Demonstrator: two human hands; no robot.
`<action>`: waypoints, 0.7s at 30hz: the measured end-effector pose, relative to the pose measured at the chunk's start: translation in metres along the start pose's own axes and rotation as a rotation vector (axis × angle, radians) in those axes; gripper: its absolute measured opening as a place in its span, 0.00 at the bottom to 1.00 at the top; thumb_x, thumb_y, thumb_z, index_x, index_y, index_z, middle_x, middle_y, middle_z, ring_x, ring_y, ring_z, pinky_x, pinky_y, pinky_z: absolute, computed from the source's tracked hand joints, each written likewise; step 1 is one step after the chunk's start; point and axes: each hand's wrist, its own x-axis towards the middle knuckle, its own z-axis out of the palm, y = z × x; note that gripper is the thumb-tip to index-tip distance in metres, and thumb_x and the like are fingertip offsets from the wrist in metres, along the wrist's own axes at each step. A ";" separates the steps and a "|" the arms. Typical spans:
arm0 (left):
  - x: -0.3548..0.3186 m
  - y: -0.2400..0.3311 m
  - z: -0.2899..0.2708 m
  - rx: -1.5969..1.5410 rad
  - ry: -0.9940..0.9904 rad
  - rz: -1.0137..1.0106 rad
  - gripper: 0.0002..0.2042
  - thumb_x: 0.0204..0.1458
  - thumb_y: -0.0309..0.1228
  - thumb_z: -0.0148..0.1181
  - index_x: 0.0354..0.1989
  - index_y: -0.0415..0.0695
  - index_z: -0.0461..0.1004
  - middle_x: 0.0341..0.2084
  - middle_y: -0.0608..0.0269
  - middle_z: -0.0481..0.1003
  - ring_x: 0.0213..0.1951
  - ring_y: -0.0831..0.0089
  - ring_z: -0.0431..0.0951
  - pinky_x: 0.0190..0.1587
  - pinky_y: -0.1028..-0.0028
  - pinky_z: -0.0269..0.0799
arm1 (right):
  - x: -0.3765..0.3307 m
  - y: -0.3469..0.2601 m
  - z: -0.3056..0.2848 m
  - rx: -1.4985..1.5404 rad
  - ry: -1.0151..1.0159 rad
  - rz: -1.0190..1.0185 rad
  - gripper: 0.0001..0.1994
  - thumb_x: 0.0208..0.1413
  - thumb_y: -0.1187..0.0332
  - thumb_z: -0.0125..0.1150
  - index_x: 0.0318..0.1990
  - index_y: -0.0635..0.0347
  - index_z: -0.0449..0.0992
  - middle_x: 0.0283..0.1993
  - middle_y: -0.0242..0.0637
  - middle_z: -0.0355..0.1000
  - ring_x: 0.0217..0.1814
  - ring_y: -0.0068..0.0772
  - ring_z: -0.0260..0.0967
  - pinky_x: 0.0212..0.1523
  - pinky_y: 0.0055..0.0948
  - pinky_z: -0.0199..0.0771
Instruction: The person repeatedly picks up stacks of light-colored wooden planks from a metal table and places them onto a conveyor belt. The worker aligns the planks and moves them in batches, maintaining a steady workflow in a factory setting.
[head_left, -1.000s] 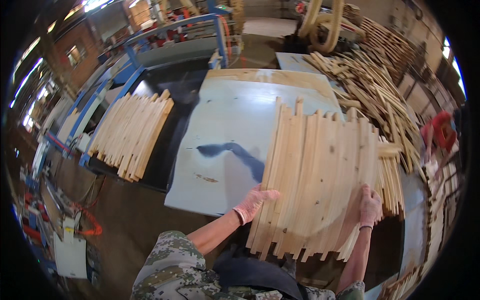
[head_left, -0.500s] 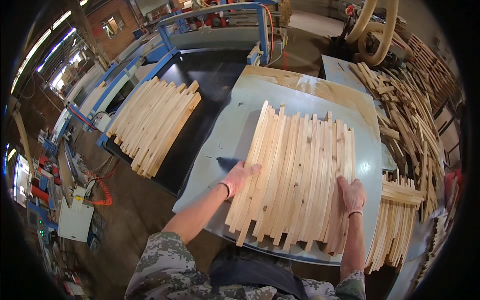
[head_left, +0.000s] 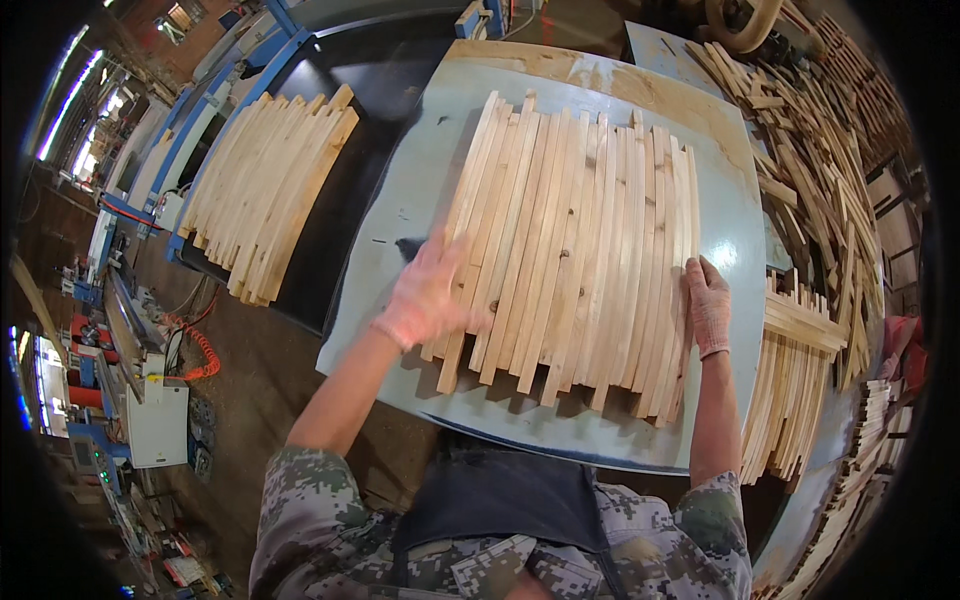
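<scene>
A row of pale wooden strips (head_left: 590,250) lies side by side on a light grey-blue tabletop (head_left: 735,400), with uneven ends. My left hand (head_left: 430,290), in a pinkish knit glove, is over the left edge of the row near its lower end. Its fingers are spread and slightly blurred; whether they touch the wood I cannot tell. Against the right edge of the row, my gloved right hand (head_left: 709,305) grips the outermost strip, its fingers bent and close together.
To the left, a second row of strips (head_left: 270,190) rests on a black conveyor belt (head_left: 345,200) with a blue frame. Loose offcuts (head_left: 800,190) are heaped at the right, above another strip stack (head_left: 790,400). A white control box (head_left: 158,425) stands at lower left.
My left hand has let go of the row's left side and opened over its lower left part. The right hand stays at the right edge. The whole view has tilted downward.
</scene>
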 end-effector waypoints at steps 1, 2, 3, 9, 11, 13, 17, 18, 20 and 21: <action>-0.020 0.001 0.004 0.086 -0.021 0.017 0.65 0.36 0.59 0.83 0.83 0.49 0.51 0.81 0.34 0.45 0.81 0.43 0.49 0.80 0.51 0.51 | -0.001 0.000 0.000 -0.023 0.008 -0.004 0.37 0.69 0.49 0.65 0.72 0.75 0.69 0.69 0.52 0.75 0.70 0.38 0.73 0.71 0.33 0.70; -0.033 0.003 0.005 0.093 -0.044 0.002 0.65 0.35 0.59 0.84 0.83 0.49 0.53 0.80 0.31 0.44 0.81 0.40 0.48 0.80 0.52 0.51 | 0.000 -0.001 0.003 -0.043 0.014 -0.011 0.36 0.70 0.50 0.65 0.72 0.75 0.69 0.69 0.53 0.75 0.69 0.38 0.74 0.71 0.33 0.70; -0.043 0.005 0.006 0.098 -0.067 -0.012 0.65 0.33 0.59 0.85 0.82 0.49 0.55 0.80 0.28 0.44 0.81 0.38 0.48 0.80 0.54 0.51 | 0.000 -0.001 0.005 -0.064 0.021 -0.018 0.36 0.70 0.51 0.65 0.71 0.76 0.69 0.69 0.53 0.75 0.69 0.38 0.74 0.71 0.33 0.70; -0.049 -0.013 0.003 0.036 -0.094 0.066 0.63 0.34 0.54 0.84 0.81 0.48 0.57 0.79 0.24 0.42 0.81 0.35 0.47 0.80 0.53 0.50 | 0.008 0.016 0.005 -0.035 0.054 -0.048 0.34 0.70 0.52 0.65 0.71 0.75 0.70 0.67 0.53 0.76 0.68 0.39 0.74 0.70 0.33 0.70; -0.048 -0.003 0.006 0.070 -0.071 0.036 0.60 0.35 0.50 0.83 0.81 0.49 0.58 0.80 0.25 0.42 0.80 0.34 0.47 0.80 0.52 0.50 | 0.010 0.018 0.006 -0.030 0.040 -0.059 0.34 0.70 0.53 0.65 0.71 0.75 0.71 0.67 0.53 0.77 0.68 0.39 0.74 0.70 0.33 0.70; -0.038 0.005 0.008 0.149 -0.061 0.011 0.57 0.36 0.46 0.81 0.81 0.53 0.59 0.80 0.27 0.42 0.80 0.32 0.47 0.80 0.52 0.50 | 0.009 0.019 0.006 -0.027 0.062 -0.069 0.33 0.71 0.54 0.65 0.70 0.75 0.71 0.66 0.52 0.77 0.67 0.38 0.74 0.69 0.32 0.71; -0.026 0.012 0.009 0.243 -0.057 0.026 0.51 0.38 0.41 0.76 0.79 0.62 0.63 0.81 0.34 0.46 0.78 0.28 0.50 0.80 0.48 0.51 | 0.007 0.015 0.008 -0.059 0.065 -0.079 0.32 0.71 0.54 0.64 0.70 0.76 0.71 0.65 0.52 0.78 0.66 0.38 0.75 0.69 0.33 0.71; -0.024 0.009 0.010 0.261 -0.054 0.044 0.51 0.38 0.41 0.75 0.79 0.63 0.63 0.81 0.36 0.47 0.78 0.28 0.50 0.80 0.48 0.52 | 0.008 0.017 0.007 -0.054 0.059 -0.081 0.32 0.71 0.54 0.64 0.70 0.76 0.71 0.65 0.53 0.78 0.66 0.38 0.75 0.69 0.33 0.72; -0.021 -0.001 0.015 0.245 -0.023 0.067 0.50 0.39 0.42 0.75 0.78 0.63 0.64 0.81 0.38 0.48 0.78 0.28 0.51 0.79 0.46 0.52 | 0.008 0.018 0.004 -0.040 0.056 -0.074 0.32 0.71 0.54 0.64 0.70 0.76 0.71 0.65 0.53 0.78 0.66 0.38 0.75 0.69 0.33 0.72; -0.019 -0.006 0.016 0.237 -0.010 0.081 0.50 0.39 0.42 0.75 0.78 0.62 0.65 0.81 0.39 0.49 0.78 0.28 0.51 0.79 0.46 0.52 | 0.008 0.018 0.005 -0.038 0.054 -0.067 0.32 0.71 0.54 0.64 0.70 0.76 0.71 0.64 0.53 0.78 0.66 0.38 0.75 0.69 0.33 0.72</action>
